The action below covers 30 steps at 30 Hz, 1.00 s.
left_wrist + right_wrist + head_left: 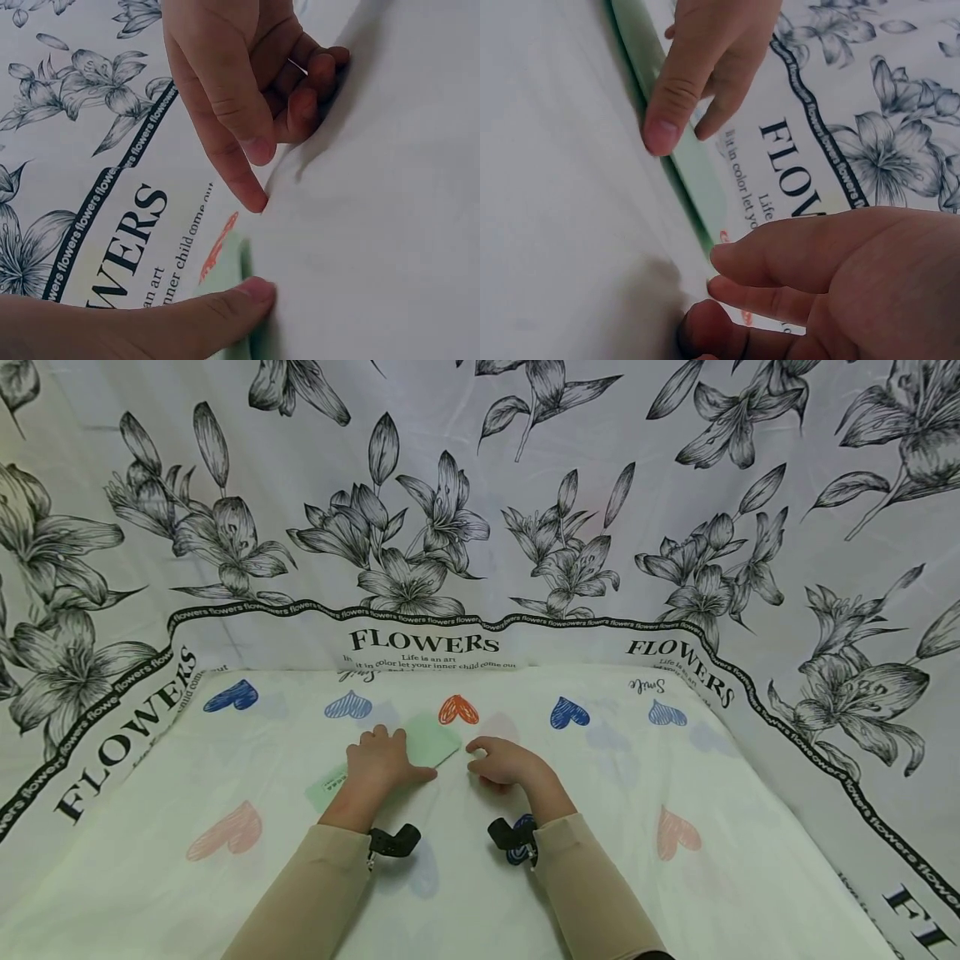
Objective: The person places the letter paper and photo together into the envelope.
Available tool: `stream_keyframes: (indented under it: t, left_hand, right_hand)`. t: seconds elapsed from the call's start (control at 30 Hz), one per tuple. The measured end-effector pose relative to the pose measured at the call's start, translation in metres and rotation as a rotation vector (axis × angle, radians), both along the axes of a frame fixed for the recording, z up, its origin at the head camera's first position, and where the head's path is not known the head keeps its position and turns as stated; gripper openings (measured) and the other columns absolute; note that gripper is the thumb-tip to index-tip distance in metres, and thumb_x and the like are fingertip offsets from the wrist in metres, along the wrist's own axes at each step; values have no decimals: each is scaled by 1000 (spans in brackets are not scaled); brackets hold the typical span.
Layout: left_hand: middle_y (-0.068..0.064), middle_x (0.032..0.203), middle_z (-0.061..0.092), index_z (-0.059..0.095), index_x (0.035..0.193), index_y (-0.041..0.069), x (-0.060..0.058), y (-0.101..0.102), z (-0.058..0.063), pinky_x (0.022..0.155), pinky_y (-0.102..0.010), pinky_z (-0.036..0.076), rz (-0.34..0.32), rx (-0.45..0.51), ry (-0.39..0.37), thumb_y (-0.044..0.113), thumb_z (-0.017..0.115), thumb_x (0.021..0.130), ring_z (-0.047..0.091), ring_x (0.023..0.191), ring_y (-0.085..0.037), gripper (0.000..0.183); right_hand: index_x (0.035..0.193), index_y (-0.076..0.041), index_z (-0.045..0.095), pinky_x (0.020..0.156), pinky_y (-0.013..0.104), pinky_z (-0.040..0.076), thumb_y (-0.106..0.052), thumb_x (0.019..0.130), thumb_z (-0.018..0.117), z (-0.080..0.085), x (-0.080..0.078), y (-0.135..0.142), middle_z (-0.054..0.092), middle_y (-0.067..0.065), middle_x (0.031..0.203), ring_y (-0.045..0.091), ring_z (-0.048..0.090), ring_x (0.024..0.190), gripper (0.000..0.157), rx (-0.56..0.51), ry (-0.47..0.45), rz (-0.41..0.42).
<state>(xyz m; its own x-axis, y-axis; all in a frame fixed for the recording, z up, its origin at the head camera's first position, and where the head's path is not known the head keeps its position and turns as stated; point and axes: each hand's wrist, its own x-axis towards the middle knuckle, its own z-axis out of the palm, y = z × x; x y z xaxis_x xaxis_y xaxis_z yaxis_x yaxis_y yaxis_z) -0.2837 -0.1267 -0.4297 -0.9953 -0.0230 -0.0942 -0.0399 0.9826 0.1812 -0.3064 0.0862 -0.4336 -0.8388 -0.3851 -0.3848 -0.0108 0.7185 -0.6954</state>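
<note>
A flat, pale green packet (pixel 431 742) lies slantwise on the white cloth, with small dark print on its lower left end. My left hand (pixel 378 768) grips it across the middle from above. In the right wrist view the left thumb (pixel 662 135) lies along the packet's near edge, while the fingers reach over the top. Just off the packet's right corner is my right hand (pixel 510 764), its fingers loosely bent and holding nothing. The left wrist view shows its index finger (pixel 244 184) pointing down near the cloth. My left palm hides the packet's middle.
A white cloth (pixel 600 877) printed with coloured hearts covers the surface. Behind and at the sides hangs a curtain (pixel 525 585) with black flower drawings and lettering. Each wrist carries a small black camera (pixel 395 841).
</note>
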Motion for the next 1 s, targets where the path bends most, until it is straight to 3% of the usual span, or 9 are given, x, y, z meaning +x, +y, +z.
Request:
stream_keyframes:
  t: [0.17,0.33,0.6,0.83,0.9,1.0]
  left_hand:
    - [-25,103,47,51,123,-1,1,-3,0,76,-55,42,69,-25,25,74,68,60,49,96,-42,100]
    - [-22,98,47,51,121,-1,0,-6,-1,72,-52,43,87,-39,20,76,68,57,52,87,-39,102]
    - [-22,100,45,49,124,-3,1,-7,2,70,-53,47,98,-1,-22,70,70,63,52,78,-30,97]
    - [-20,99,46,51,121,-2,4,-4,8,63,-47,48,107,-11,-61,71,67,66,51,75,-27,93]
    - [-20,100,48,50,122,-1,4,-5,10,62,-46,48,111,-11,-66,71,66,67,52,75,-27,92]
    - [-22,103,52,50,124,-1,4,-8,14,62,-48,48,123,-2,-46,69,64,70,55,78,-30,90]
  right_hand:
    - [132,-20,52,46,27,41,-26,94,56,-1,0,-1,56,5,66,16,46,51,39,9,-4,-7]
    - [133,-20,52,44,27,40,-26,94,55,0,0,-3,55,5,65,16,45,49,39,17,-7,-16]
    - [132,-21,52,44,27,40,-26,93,56,-2,-1,-5,55,5,64,16,45,49,40,33,-3,-31]
    - [132,-20,52,45,27,41,-26,93,56,-1,0,-4,55,5,65,16,45,50,40,32,0,-27]
    - [132,-20,53,48,28,43,-27,93,56,-1,1,-3,58,6,68,16,48,52,40,53,28,-13]
    - [130,-18,55,59,31,48,-27,92,55,1,0,-3,63,5,87,16,53,66,39,123,145,-7]
